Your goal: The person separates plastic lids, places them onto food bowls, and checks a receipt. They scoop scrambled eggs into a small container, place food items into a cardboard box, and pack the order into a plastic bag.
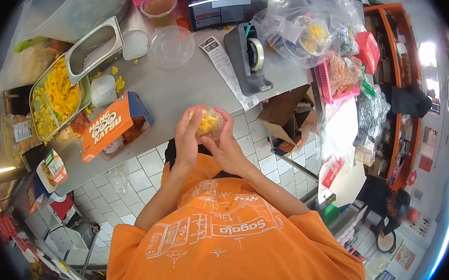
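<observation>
A small clear plastic tub (pixel 209 123) with chopped yellow food inside is held between my two hands, close to my body at the counter's front edge. My left hand (pixel 186 135) wraps around one side of the tub. On its other side my right hand (pixel 227 149) grips with curled fingers, its thumb in front. To the left stands an orange and blue takeaway box (pixel 110 128) with its lid raised and browned food partly visible. Beyond it, a metal tray (pixel 58 99) holds more yellow pieces. A round clear lid (pixel 171 47) lies on the steel counter (pixel 171 89).
A tape dispenser (pixel 245 60) and a printed receipt (pixel 227 69) lie at the counter's right. Behind are a metal pan (pixel 95 50), a filled round tub (pixel 159 8) and a dark screen (pixel 228 4). Plastic bags (pixel 300 33) crowd the right. Another person (pixel 388 206) works at the far right.
</observation>
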The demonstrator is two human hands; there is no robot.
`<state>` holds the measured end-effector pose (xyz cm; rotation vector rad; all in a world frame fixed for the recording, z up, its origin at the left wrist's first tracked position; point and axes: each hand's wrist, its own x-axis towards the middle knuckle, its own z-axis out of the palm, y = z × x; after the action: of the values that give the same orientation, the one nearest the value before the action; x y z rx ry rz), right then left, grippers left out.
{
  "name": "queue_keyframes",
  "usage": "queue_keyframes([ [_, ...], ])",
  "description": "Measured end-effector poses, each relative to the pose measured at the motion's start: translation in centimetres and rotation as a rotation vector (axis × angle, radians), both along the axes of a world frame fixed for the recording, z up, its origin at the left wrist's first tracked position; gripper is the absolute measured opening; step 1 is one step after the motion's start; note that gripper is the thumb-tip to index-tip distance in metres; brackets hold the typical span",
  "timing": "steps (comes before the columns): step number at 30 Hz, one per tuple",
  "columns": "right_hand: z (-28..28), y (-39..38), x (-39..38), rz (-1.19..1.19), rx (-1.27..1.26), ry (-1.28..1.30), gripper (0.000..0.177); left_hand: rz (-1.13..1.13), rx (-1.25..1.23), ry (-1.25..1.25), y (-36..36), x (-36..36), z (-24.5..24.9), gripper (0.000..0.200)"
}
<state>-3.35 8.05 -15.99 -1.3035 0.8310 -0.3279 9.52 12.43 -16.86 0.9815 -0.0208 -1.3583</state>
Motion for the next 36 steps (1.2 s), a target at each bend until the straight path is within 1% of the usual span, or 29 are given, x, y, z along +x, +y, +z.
queue_keyframes([
  [1,-0.2,-0.6,0.3,0.002,0.001,-0.008,0.068,0.02,0.084,-0.287,-0.4,-0.2,-1.2,0.033],
  [2,-0.5,-1.2,0.6,0.022,-0.04,0.005,0.062,0.035,0.17,-0.573,-0.7,-0.5,-2.3,0.034],
  [3,-0.7,-1.4,0.7,0.043,-0.073,0.024,0.057,0.032,0.18,-0.576,-0.5,-0.7,-3.3,0.034],
  [4,-0.9,-1.8,0.8,0.047,-0.066,0.019,0.057,0.067,0.21,-0.68,-0.4,-0.5,-4.2,0.036],
  [5,-1.2,-2.6,1.0,0.061,-0.08,0.076,0.049,0.109,0.235,-0.788,-0.6,-0.4,-4.6,0.04],
  [6,-1.2,-3.3,1.2,0.077,-0.094,0.131,0.043,0.121,0.241,-0.796,-0.7,-0.6,-4.8,0.04],
  [7,-1.1,-3.7,1.4,0.089,-0.092,0.119,0.043,0.177,0.216,-0.689,-0.7,-0.8,-5.0,0.041],
  [8,-0.3,-4.1,1.8,0.109,-0.257,0.195,0.038,0.234,0.193,-0.581,-1.0,-1.0,-4.3,0.043],
  [9,0.2,-4.3,1.8,0.128,-0.419,0.269,0.04,0.25,0.205,-0.591,-1.3,-1.6,-3.6,0.043],
  [11,-0.1,-5.2,1.8,0.173,-0.437,0.28,0.039,0.473,0.245,-0.171,-2.7,-2.8,-1.8,0.044],
  [12,-0.4,-5.8,2.1,0.205,-0.463,0.299,0.038,0.511,0.244,-0.19,-2.8,-3.1,-3.2,0.044],
  [13,-1.3,-6.7,2.1,0.298,-0.591,0.267,0.04,0.509,0.204,-0.103,-2.4,-3.3,-5.9,0.043],
  [14,-2.6,-7.6,2.0,0.399,-0.713,0.216,0.043,0.523,0.17,-0.025,-1.3,-2.9,-7.2,0.043],
  [15,-4.1,-8.5,2.4,0.368,-0.673,0.18,0.045,0.602,0.186,-0.063,0.0,-2.6,-5.9,0.043],
  [16,-5.5,-9.6,3.2,0.341,-0.626,0.149,0.048,0.546,0.307,-0.289,1.1,-2.8,-4.0,0.038],
  [17,-7.0,-11.0,4.4,0.42,-0.577,0.218,0.052,0.473,0.437,-0.504,2.4,-2.8,-2.4,0.036],
  [18,-7.7,-12.1,5.9,0.482,-0.54,0.295,0.056,0.477,0.571,-0.832,4.6,-2.2,-1.4,0.035],
  [19,-6.2,-12.3,6.9,0.501,-0.545,0.253,0.056,0.589,0.729,-1.038,7.2,-0.6,-2.0,0.039],
  [20,-3.3,-12.4,7.3,0.553,-0.706,0.354,0.053,0.684,0.881,-1.238,10.1,1.2,-2.6,0.045],
  [21,-1.6,-11.9,7.5,0.594,-0.868,0.469,0.05,0.784,0.934,-1.481,11.8,4.0,-2.3,0.05],
  [22,-1.5,-10.9,7.9,0.594,-0.883,0.461,0.05,0.894,0.98,-1.714,12.8,7.5,-2.2,0.055],
  [24,-1.5,-7.7,8.7,0.367,-1.108,-0.048,0.044,0.727,0.796,-1.818,14.3,13.8,-1.5,0.046],
  [25,-1.0,-5.7,10.2,0.367,-1.123,-0.042,0.044,0.738,0.784,-1.809,14.4,15.1,-0.4,0.046],
  [27,0.0,-2.5,15.2,0.283,-0.868,-0.261,0.043,0.389,0.665,-1.362,14.0,18.6,2.3,0.031],
  [28,-0.2,-2.8,16.8,0.258,-0.885,-0.255,0.043,0.38,0.634,-1.372,14.1,20.0,2.3,0.031],
  [30,-0.8,-3.0,18.5,0.426,-0.817,0.119,0.051,0.226,0.817,-1.483,14.6,21.5,2.2,0.026],
  [33,-0.4,-2.2,17.9,0.417,-0.751,0.102,0.053,0.109,0.655,-1.377,15.9,20.8,3.0,0.029],
  [34,-1.7,-1.1,17.4,0.405,-0.758,0.127,0.053,0.098,0.632,-1.365,16.6,19.9,1.9,0.029],
  [36,-5.4,1.4,16.0,0.254,-0.775,-0.069,0.054,0.327,0.417,-1.291,17.1,17.4,-1.0,0.032],
])
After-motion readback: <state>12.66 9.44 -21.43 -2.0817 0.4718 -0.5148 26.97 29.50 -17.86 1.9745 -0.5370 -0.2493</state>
